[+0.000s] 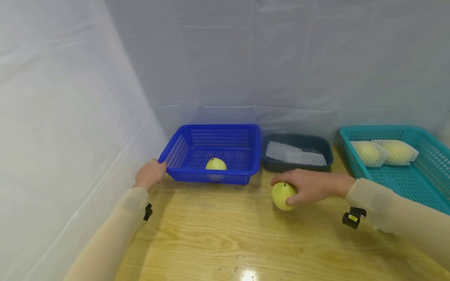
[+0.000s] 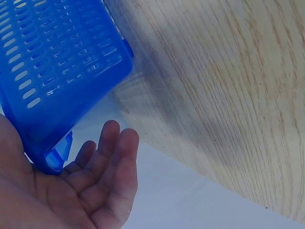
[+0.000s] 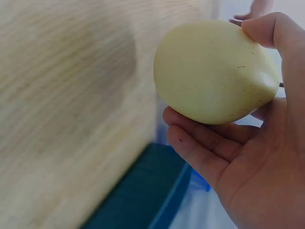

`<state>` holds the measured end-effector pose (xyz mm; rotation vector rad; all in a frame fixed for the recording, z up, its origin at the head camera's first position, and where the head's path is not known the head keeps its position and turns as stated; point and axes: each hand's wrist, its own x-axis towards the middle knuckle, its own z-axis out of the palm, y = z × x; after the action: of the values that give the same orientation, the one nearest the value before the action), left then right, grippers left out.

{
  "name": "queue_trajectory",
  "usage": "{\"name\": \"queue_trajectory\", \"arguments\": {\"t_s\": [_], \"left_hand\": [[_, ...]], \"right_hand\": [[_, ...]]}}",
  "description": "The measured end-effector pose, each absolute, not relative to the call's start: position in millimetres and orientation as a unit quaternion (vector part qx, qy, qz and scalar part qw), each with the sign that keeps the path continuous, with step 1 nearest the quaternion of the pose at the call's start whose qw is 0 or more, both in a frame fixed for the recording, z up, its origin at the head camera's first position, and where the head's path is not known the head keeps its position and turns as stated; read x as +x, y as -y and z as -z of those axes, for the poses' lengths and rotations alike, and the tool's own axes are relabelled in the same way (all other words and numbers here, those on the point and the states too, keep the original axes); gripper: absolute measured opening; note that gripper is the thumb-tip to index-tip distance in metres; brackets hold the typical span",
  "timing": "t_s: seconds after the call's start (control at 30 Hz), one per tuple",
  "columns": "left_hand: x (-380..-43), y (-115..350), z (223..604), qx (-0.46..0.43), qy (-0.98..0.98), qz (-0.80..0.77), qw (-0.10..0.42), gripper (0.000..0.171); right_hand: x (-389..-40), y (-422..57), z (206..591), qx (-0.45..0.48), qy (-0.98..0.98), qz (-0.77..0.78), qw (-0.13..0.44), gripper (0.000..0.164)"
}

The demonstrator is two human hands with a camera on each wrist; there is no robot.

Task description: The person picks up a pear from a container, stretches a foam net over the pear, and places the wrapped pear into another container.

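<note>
A: Head view, items?
B: Left hand [image 1: 150, 175], one, holding the near left corner of the blue basket [image 1: 190, 176]. Inside that basket: second pear [image 1: 216, 164], unwrapped, by the near wall.
A: And the right hand [image 1: 313, 185]?
B: Gripping one yellow pear [image 1: 282, 197], stem up, over the table [image 1: 211, 234], in front of the dark tray [image 1: 277, 166]. Tray contents: white nets [image 1: 307, 158]. Far right: teal basket [image 1: 400, 183], with netted pears [image 1: 399, 152].
A: Left wrist view?
B: Blue rim lodged between thumb and palm; fingers [image 2: 125, 167] loosely curved beneath, tips apart from the basket. Table edge alongside.
A: Right wrist view?
B: Same held pear, clasped between thumb [image 3: 264, 31] and bent fingers [image 3: 205, 148]; small dark specks on its skin. Dark tray near, blurred.
</note>
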<state>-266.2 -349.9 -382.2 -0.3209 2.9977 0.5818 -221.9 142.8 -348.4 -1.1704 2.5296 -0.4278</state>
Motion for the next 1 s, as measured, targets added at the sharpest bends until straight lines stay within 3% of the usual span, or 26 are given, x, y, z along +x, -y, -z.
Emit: {"name": "queue_trajectory", "arguments": {"t_s": [0.13,0.37,0.6,0.87,1.0], "left_hand": [[-267.7,351.9,386.4,-0.109,-0.975,-0.194,0.015,0.061],[-268.6,346.3,390.7,-0.102,-0.969,-0.193,-0.113,0.051],[-266.4,318.3,379.6,-0.081,-0.953,-0.218,-0.194,0.048],[-252.8,263.0,359.3,0.037,-0.911,-0.261,-0.318,0.031],[-240.8,233.1,352.1,0.117,-0.884,-0.279,-0.356,0.025]], "right_hand": [[-218.8,-145.5,358.8,-0.42,-0.879,0.164,0.157,0.06],[-214.0,-149.1,373.5,-0.42,-0.885,0.143,0.142,0.063],[-213.9,-153.9,384.6,-0.409,-0.893,0.137,0.13,0.062],[-212.6,-157.2,384.8,-0.378,-0.9,0.149,0.16,0.071],[-211.5,-157.8,383.2,-0.366,-0.899,0.161,0.177,0.075]]}}
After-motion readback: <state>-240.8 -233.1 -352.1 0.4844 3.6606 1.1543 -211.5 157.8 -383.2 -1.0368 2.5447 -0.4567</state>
